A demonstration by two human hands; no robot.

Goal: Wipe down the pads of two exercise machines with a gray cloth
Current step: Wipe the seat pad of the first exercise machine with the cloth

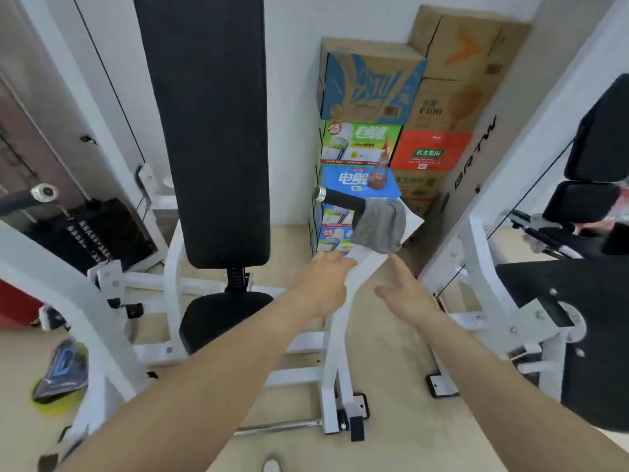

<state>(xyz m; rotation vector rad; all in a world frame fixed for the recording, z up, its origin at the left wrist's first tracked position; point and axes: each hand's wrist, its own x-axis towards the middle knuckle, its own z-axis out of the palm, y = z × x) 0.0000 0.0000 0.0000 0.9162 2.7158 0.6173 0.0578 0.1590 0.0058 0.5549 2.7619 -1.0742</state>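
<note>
Closest to you, both bare forearms reach forward over the pale floor. Your left hand rests against the white machine arm, fingers curled loosely along its edge; whether it truly grips the bar you cannot tell from this angle, and it holds no cloth. Your right hand hangs just beside the same bar, fingers spread apart with the index finger stretched ahead, empty and touching nothing.

Just past your fingertips, the gray cloth is draped over the machine arm where it meets the black handle grip, hanging down in a bunched fold. Neither hand touches it; your right index finger ends a little below its lower edge.

To your left stands the first machine: a small black seat pad low down, and above it the long black back pad, upright and rising out of the top of the view. Further left sits the weight stack behind the white frame.

On your right, the second machine shows its white frame and several black pads, partly cut off by the picture's edge.

Farthest back, stacked cardboard boxes fill the corner against the white wall, printed in blue, green and orange.
</note>
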